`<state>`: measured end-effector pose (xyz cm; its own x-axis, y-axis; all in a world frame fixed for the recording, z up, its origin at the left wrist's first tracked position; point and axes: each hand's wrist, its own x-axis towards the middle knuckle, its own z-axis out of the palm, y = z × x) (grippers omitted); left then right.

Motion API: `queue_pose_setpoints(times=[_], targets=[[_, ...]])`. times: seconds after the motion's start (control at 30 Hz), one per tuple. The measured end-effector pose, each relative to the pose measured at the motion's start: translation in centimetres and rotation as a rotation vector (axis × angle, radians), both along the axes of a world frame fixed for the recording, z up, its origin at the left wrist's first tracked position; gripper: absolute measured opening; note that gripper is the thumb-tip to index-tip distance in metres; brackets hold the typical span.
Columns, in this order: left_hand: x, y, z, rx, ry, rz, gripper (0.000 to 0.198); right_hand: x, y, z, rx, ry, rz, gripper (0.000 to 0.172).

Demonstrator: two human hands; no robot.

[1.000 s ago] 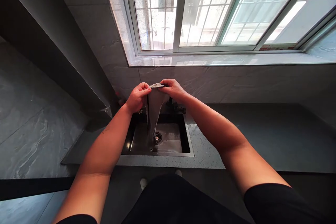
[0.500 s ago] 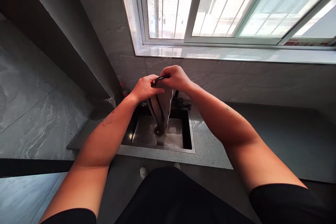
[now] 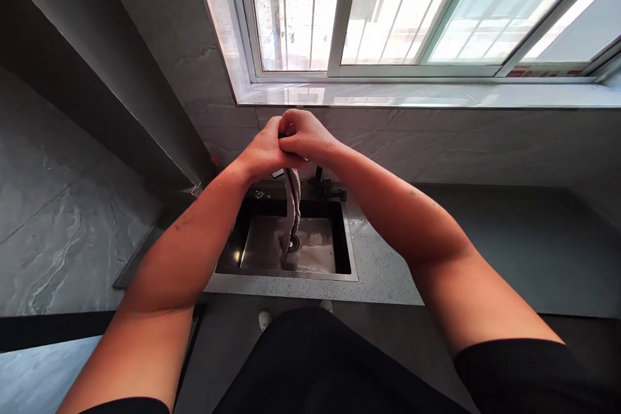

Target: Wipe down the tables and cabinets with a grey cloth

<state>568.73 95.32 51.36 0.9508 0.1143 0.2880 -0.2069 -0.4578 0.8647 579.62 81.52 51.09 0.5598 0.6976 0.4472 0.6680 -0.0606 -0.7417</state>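
A wet-looking grey-brown cloth (image 3: 294, 197) hangs in a narrow, gathered strip from my two hands, its lower end reaching down over the sink (image 3: 315, 259). My left hand (image 3: 266, 150) is closed around the cloth's upper part. Right against it, my right hand (image 3: 308, 137) is also closed on the cloth, fingers curled and overlapping the left. The hands hide most of the gripped top. Behind the cloth's lower end, the round drain (image 3: 294, 244) shows in the sink's floor.
A black faucet (image 3: 327, 186) stands at the sink's back edge. Speckled grey countertop (image 3: 378, 252) surrounds the sink and runs right. A barred window (image 3: 378, 13) with a pale sill (image 3: 388, 96) is ahead; a dark upright panel (image 3: 140, 77) rises at the left.
My hands have come together and the cloth, spread wider before with its dark edge showing, is now bunched into a narrow strip. The view has shifted slightly.
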Motion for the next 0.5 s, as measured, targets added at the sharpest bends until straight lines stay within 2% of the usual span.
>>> queue_pose_setpoints(times=[0.07, 0.13, 0.2, 0.27, 0.3, 0.33, 0.4, 0.5], targets=[[0.2, -0.2, 0.6, 0.214, -0.036, 0.133, 0.057, 0.0, -0.2, -1.9, 0.128, 0.075, 0.049, 0.039], [0.3, -0.1, 1.5, 0.375, -0.058, 0.176, 0.038, -0.2, -0.3, -5.2, 0.280, 0.140, 0.050, 0.064], [0.3, -0.1, 2.5, 0.454, -0.095, 0.175, 0.023, -1.2, 0.2, -10.2, 0.365, 0.226, 0.092, 0.093], [0.1, -0.4, 3.9, 0.487, -0.140, 0.204, 0.015, -2.9, 1.4, -16.0, 0.338, 0.339, 0.168, 0.109], [0.0, -0.5, 4.8, 0.493, -0.166, 0.236, 0.014, -3.9, 2.2, -19.0, 0.279, 0.397, 0.166, 0.106], [-0.2, -0.6, 5.7, 0.497, -0.197, 0.272, 0.013, -5.0, 3.0, -22.0, 0.198, 0.451, 0.121, 0.095], [-0.6, -0.4, 7.6, 0.502, -0.272, 0.332, 0.015, -7.0, 4.1, -27.2, 0.027, 0.542, -0.010, 0.063], [-1.8, 1.4, 10.5, 0.483, -0.394, 0.403, 0.022, -8.7, 4.4, -33.1, -0.124, 0.617, -0.130, 0.030]])
